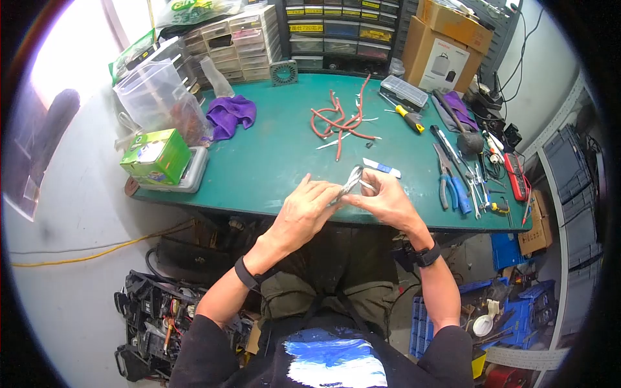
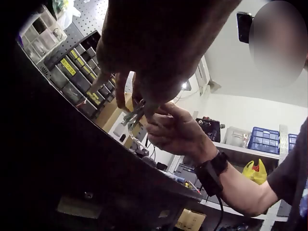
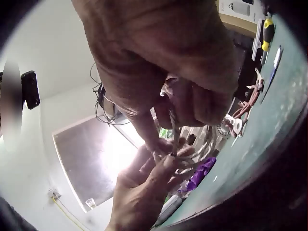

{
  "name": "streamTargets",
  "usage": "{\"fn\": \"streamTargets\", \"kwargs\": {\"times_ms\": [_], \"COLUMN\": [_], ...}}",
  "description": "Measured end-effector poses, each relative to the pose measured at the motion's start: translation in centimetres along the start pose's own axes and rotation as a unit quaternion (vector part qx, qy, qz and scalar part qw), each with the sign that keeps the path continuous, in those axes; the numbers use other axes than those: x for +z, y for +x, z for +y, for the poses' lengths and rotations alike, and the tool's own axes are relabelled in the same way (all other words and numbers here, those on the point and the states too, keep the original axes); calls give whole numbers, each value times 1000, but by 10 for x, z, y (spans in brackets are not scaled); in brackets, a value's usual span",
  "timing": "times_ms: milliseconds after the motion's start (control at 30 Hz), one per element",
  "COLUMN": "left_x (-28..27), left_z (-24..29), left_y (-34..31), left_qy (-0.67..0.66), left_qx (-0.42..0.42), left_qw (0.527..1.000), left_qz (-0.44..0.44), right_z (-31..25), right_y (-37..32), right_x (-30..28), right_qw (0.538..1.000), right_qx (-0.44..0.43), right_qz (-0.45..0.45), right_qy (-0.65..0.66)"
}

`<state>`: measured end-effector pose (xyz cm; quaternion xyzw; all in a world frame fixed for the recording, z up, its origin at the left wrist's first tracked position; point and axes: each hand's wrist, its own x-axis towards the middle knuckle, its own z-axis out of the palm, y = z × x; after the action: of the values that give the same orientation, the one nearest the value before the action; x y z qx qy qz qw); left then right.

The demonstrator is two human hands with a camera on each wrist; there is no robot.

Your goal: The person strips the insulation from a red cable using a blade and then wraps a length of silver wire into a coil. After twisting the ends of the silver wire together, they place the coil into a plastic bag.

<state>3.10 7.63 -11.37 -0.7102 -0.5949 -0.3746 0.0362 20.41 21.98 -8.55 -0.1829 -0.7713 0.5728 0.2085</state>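
Observation:
Over the front of the green bench (image 1: 259,174), a looped bundle of silvery-white twisted strands (image 1: 353,180) is held between both hands. My left hand (image 1: 303,212) pinches its left end between thumb and fingers. On the other side, my right hand (image 1: 387,199) grips the strands with bent fingers and the thumb near the left fingertips. Loose loops of the strands (image 3: 210,144) curve out beyond the fingers in the right wrist view. Just past the hands lies a blue-and-white cutter-like tool (image 1: 381,168). Farther back are red cables (image 1: 339,123) in a tangle, some with bare ends.
Pliers (image 1: 446,184), a mallet (image 1: 469,142), a red meter (image 1: 516,176) and several other tools lie at right. A yellow-black screwdriver (image 1: 409,119) is near a clear case (image 1: 404,92). A green box (image 1: 155,157) and purple cloth (image 1: 231,117) sit left; drawer units (image 1: 339,29) line the back.

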Motion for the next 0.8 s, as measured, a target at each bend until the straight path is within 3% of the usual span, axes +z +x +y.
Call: {"fn": "streamTargets", "kwargs": {"times_ms": [167,233,367,433,600,700,733,800], "left_x": [-3,-7,-7,-9,-2,7,9,11], "left_z": [3,7,0,4,7,5,7,13], "left_y": [2,4,3,5,-2,-2,-1,3], "left_qy": [13,-150,-180,-98,-82,-138,-189,-157], "left_qx": [17,-114,-117,0,-100,-131,-142,-112], "left_qw": [1000,982,977,995,992,982,970,977], "left_qz": [-4,-18,-10,27,-6,21,49,94], "right_z": [2,5,12,22,23,27,28,31], "right_y": [-1,-5,-16,-16,-15,-14,-14,-15], "right_x": [-2,-7,5,3,2,8,13,23], "right_qw": [1000,997,980,982,981,983,973,939], "right_qx": [-7,-45,-56,-70,-183,-135,-106,-68], "right_qz": [-4,-34,-34,-4,56,90,109,135], "right_qy": [24,53,187,176,-21,86,175,309]}}
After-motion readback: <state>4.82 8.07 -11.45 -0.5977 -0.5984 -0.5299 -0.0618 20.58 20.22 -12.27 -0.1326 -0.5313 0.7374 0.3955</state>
